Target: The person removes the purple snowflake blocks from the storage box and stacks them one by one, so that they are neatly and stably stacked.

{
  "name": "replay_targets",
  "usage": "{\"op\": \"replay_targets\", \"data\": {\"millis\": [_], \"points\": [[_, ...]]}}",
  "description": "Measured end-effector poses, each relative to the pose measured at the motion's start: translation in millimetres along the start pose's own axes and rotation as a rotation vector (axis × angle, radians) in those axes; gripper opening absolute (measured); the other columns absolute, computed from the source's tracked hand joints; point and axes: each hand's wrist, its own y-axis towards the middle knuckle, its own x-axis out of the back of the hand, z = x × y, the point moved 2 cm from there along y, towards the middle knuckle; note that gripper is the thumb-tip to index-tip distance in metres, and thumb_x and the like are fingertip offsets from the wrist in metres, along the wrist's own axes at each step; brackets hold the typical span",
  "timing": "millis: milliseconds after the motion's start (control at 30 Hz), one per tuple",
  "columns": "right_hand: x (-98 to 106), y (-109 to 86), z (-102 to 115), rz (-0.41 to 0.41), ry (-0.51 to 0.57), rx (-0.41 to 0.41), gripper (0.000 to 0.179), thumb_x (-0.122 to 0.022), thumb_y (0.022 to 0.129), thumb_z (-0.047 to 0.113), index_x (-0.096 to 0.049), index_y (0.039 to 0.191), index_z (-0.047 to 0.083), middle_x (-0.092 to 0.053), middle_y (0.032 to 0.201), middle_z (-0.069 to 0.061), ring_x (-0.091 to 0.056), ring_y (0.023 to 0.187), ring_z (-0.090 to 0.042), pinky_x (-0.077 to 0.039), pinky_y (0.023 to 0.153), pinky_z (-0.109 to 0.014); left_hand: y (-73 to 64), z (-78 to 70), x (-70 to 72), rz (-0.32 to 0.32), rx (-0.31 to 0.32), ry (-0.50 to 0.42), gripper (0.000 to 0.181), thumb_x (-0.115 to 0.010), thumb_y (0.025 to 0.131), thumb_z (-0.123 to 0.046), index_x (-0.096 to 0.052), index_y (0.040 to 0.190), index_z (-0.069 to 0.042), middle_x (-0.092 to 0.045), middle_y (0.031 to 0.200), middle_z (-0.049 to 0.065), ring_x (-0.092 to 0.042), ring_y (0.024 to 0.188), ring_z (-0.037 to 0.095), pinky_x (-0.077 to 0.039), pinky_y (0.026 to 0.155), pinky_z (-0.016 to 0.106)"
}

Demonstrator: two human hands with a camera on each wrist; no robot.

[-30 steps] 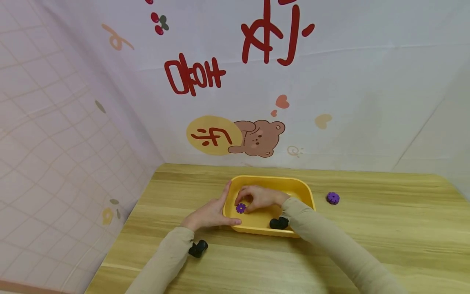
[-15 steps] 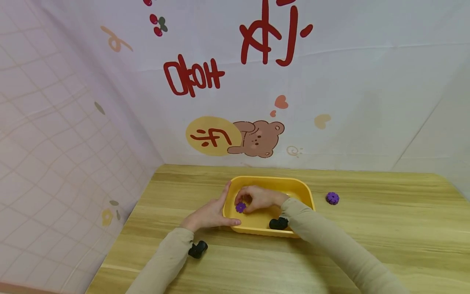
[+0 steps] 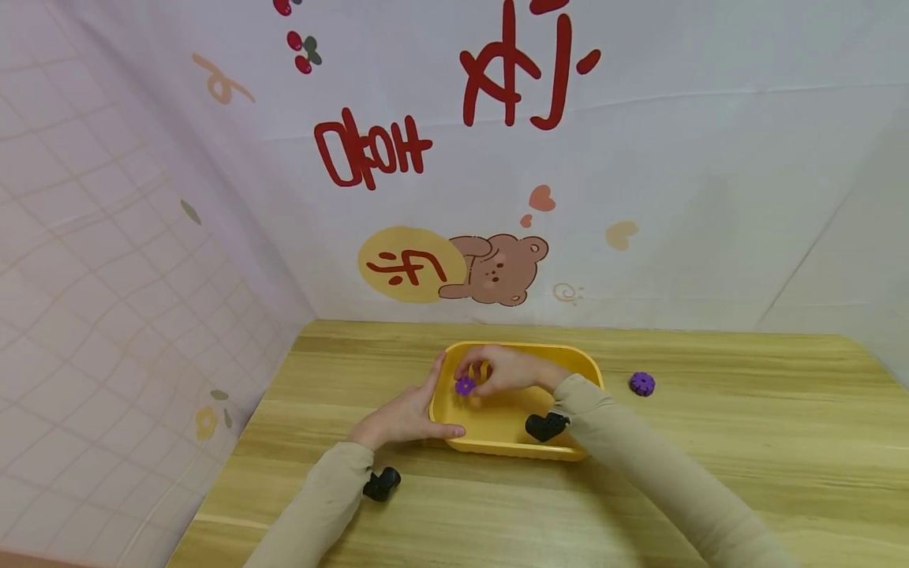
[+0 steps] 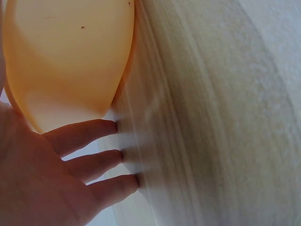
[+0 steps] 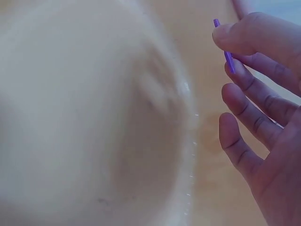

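Note:
In the head view, a yellow plastic bin point(image 3: 511, 455) stands on the wooden table. My left hand point(image 3: 401, 414) lies spread against its left end, thumb at the front rim and index finger along the far left corner. The left wrist view shows the other fingers point(image 4: 82, 135) straight, low beside the bin wall. Inside the bin, my right hand point(image 3: 507, 368) pinches a thin purple notched plastic disc point(image 3: 465, 386) between thumb and fingertips, raised over the bin floor. The right wrist view has this disc edge-on, its remaining fingers point(image 5: 230, 132) loosely extended.
Right of the bin, a small stack of purple notched discs point(image 3: 642, 384) sits on the table point(image 3: 746, 418). A white printed cloth point(image 3: 710, 197) hangs behind the table's back edge, and another covers the left side. Black wrist cameras point(image 3: 547, 427) sit on both wrists.
My right hand has lifted the purple disc up from the bin floor and shifted slightly toward the back. My left hand stays in place on the bin.

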Motion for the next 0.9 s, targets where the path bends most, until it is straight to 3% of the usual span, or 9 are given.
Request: {"op": "replay_targets", "data": {"millis": [400,900], "points": [[17,-21.2,9,0.003,0.012,0.02,0.032,-0.072,0.084,0.009,-0.066,0.115,0.002,-0.061,0.105,-0.001,-0.055,0.093,-0.023,-0.05,0.079,-0.042,-1.5,0.9,-0.3,-0.005,0.021,-0.008,0.123,-0.075,0.079,-0.054,0.023,0.15,-0.033,-0.06,0.08,0.002,-0.058,0.068,0.013,-0.049,0.07,0.032],[39,-64.4,5,-0.046,-0.04,-0.017,0.031,-0.07,0.085,0.008,-0.067,0.116,0.002,-0.061,0.106,-0.003,-0.055,0.092,-0.021,-0.051,0.077,-0.039,-0.8,-1.4,-0.4,-0.006,0.033,-0.027,0.124,-0.076,0.077,-0.054,0.019,0.152,-0.03,-0.061,0.087,0.001,-0.058,0.076,0.014,-0.048,0.079,0.034]]}}
